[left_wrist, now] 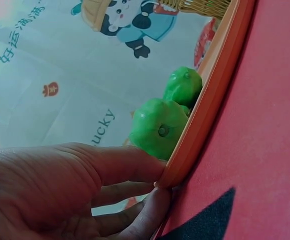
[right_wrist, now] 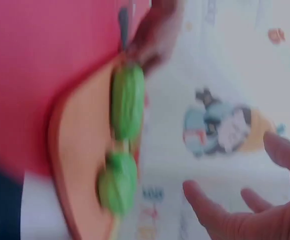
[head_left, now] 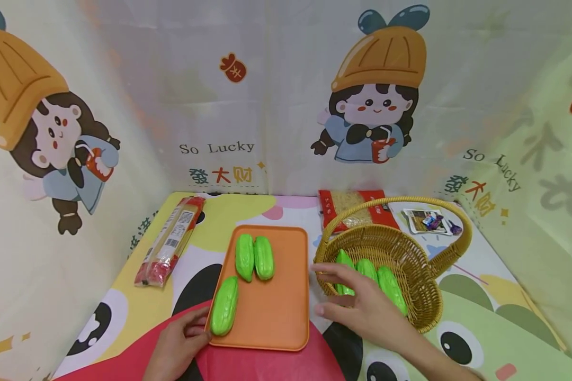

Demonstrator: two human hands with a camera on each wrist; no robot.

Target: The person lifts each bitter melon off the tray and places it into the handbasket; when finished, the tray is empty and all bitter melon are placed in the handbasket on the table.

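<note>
An orange tray (head_left: 271, 317) lies on the table with three shiny green cucumbers, toy-like in look. Two lie side by side near its far edge, and one cucumber (head_left: 224, 307) rests at the near left. My left hand (head_left: 180, 338) pinches the tray's near left corner; the left wrist view shows its fingers (left_wrist: 130, 165) on both sides of the rim. Between tray and basket, my right hand (head_left: 362, 307) hovers with spread fingers and holds nothing. It partly covers a wicker basket (head_left: 429, 296), where three more green cucumbers (head_left: 392, 288) lie.
A long pack of noodles (head_left: 171, 241) lies left of the tray. Behind the basket is a red and clear food bag (head_left: 357, 209). Small purple-wrapped items lie on a picture card (head_left: 414, 225) at the back right. The basket's tall handle (head_left: 453, 254) arches over it. Printed cloth walls surround the table.
</note>
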